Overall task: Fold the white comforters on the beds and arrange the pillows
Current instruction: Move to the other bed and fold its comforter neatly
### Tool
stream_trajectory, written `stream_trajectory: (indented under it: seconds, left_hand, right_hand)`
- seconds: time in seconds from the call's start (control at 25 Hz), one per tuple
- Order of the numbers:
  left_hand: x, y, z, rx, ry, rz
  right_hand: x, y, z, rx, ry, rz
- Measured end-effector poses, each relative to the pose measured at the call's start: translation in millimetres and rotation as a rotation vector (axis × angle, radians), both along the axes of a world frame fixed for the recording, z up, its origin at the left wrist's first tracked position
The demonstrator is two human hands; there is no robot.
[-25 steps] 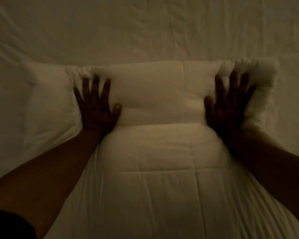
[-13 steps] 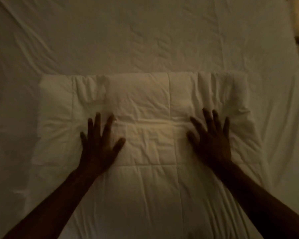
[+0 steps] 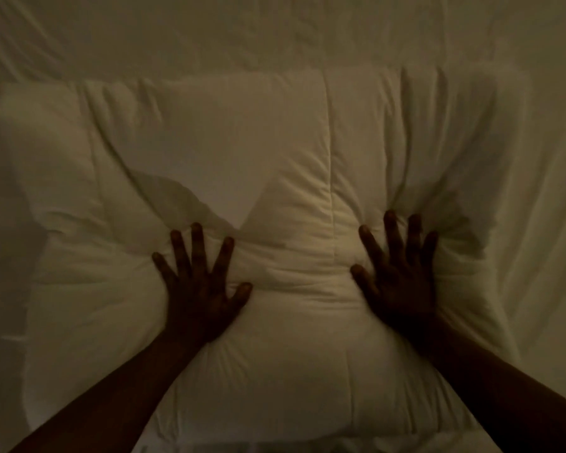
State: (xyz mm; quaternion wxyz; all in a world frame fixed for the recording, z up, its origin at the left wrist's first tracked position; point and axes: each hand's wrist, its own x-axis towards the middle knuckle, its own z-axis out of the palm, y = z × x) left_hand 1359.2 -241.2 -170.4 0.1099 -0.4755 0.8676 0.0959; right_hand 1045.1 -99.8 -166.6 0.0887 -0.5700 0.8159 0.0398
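A folded white comforter [image 3: 275, 178] lies across the middle of the bed, on the wrinkled bed sheet [image 3: 275, 31] that shows beyond it toward 12 o'clock and at 3 o'clock. Both hands press flat into its near part — the left hand [image 3: 198, 289] at about 7 o'clock of the bundle's centre, the right hand [image 3: 401, 282] at about 5 o'clock, fingers spread wide and straight. The padding dents and creases around each palm. The light is dim, so the fold layers are hard to make out — perhaps two.
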Motion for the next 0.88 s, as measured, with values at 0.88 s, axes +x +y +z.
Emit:
stream_trajectory:
  seconds: [0.88]
  left_hand:
    - [11,1,10,-0.009,0.024,0.060]
  right_hand:
    - [15,-8,8,0.007,0.014,-0.015]
